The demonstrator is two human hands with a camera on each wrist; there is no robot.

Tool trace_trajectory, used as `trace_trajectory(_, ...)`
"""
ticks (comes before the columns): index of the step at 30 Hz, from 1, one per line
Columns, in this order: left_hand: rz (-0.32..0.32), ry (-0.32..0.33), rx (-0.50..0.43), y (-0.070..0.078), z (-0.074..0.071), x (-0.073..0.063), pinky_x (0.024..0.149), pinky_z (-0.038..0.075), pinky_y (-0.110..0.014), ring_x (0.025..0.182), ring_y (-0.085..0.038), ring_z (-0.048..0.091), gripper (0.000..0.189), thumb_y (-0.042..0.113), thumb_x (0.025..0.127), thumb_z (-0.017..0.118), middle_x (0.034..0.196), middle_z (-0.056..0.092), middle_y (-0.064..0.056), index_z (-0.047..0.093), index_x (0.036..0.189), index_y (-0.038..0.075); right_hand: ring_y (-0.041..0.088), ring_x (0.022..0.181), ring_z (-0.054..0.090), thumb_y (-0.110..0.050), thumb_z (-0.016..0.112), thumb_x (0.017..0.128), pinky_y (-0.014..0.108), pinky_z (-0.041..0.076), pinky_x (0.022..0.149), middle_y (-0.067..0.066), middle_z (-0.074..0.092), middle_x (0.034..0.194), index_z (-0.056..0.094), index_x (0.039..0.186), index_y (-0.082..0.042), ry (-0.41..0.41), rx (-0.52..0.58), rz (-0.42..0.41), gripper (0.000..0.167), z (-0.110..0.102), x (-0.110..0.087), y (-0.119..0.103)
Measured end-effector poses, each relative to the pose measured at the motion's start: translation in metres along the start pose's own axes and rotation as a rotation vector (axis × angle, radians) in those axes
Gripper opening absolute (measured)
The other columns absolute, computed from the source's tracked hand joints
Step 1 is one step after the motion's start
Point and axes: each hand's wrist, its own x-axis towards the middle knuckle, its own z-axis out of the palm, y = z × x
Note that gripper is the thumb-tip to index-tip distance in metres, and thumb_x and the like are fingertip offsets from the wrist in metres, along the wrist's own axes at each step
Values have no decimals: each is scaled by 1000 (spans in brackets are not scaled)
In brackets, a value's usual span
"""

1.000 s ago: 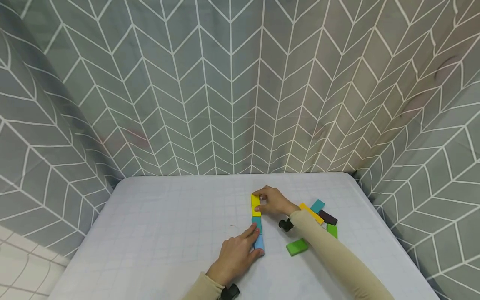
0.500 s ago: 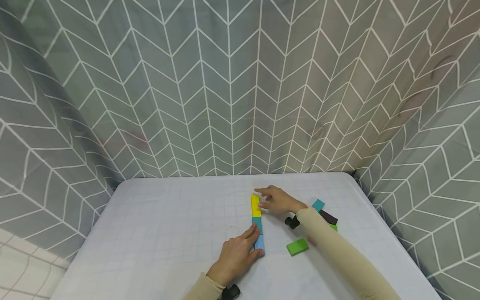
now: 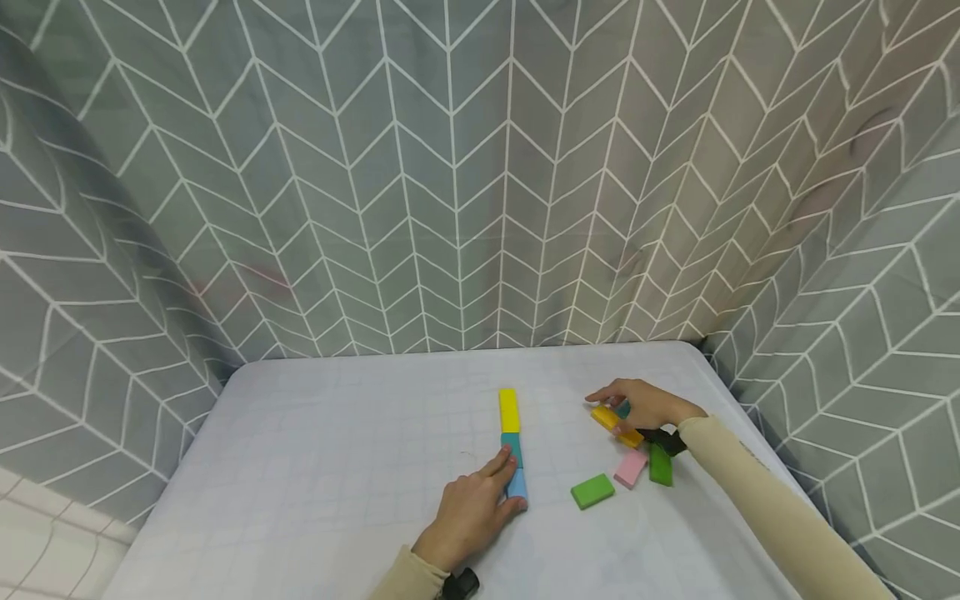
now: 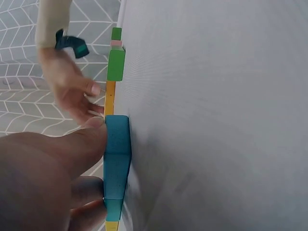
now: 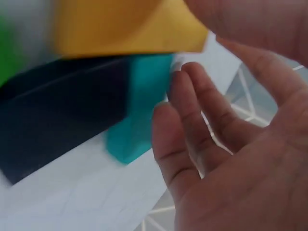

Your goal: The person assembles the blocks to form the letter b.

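A yellow block [image 3: 509,411], a teal block [image 3: 511,442] and a light blue block [image 3: 517,483] lie end to end in a line. My left hand [image 3: 468,510] rests along the near two, fingers on the teal one and thumb at the light blue end. In the left wrist view its thumb touches the blue block [image 4: 118,134]. Off to the right, my right hand [image 3: 651,405] is over an orange block [image 3: 604,416], its thumb at the block's side. Its fingers look loosely extended in the right wrist view, beside a second teal block [image 5: 147,96].
Partly under the right hand lies a dark block [image 5: 62,106]. Nearer are a green block [image 3: 592,492], a pink block [image 3: 631,468] and another green block [image 3: 661,465]. A patterned curtain [image 3: 465,208] hangs behind the white table [image 3: 337,467].
My right hand has let go of the yellow block and moved right to the orange block. The pink block has come into view. My left hand has stayed in place.
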Motion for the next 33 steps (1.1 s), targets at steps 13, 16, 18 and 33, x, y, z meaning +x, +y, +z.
trace_trajectory(13, -12, -6, -8, -1, 0, 1, 69, 63, -40, 115, -32, 76, 67, 49, 96, 75, 161, 54, -6, 61, 151, 14, 32, 115, 64, -6, 87, 86, 51, 58, 98, 16, 63, 134, 64, 147, -10, 44, -43, -11, 66, 7, -4, 15)
trace_trajectory(16, -18, -16, -9, -2, 1, 0, 70, 63, -41, 116, -32, 75, 67, 50, 96, 75, 161, 53, -5, 60, 151, 15, 32, 111, 65, -11, 87, 88, 50, 58, 96, 22, 61, 135, 62, 147, -5, 81, -67, -32, 64, 7, 1, 15)
trace_trajectory(18, -20, -22, -11, -2, 0, 1, 71, 63, -41, 116, -31, 75, 67, 50, 96, 75, 162, 53, -5, 60, 152, 15, 33, 111, 64, -14, 86, 90, 52, 58, 96, 25, 59, 135, 61, 147, -1, 109, -91, -45, 64, 8, 6, 15)
trace_trajectory(33, -33, -30, 1, -1, 1, 2, 72, 63, -43, 114, -32, 76, 66, 51, 96, 74, 161, 54, -4, 61, 151, 16, 48, 126, 54, -26, 79, 98, 62, 46, 109, 31, 59, 140, 58, 148, 4, 212, -215, -59, 62, 14, 63, -2)
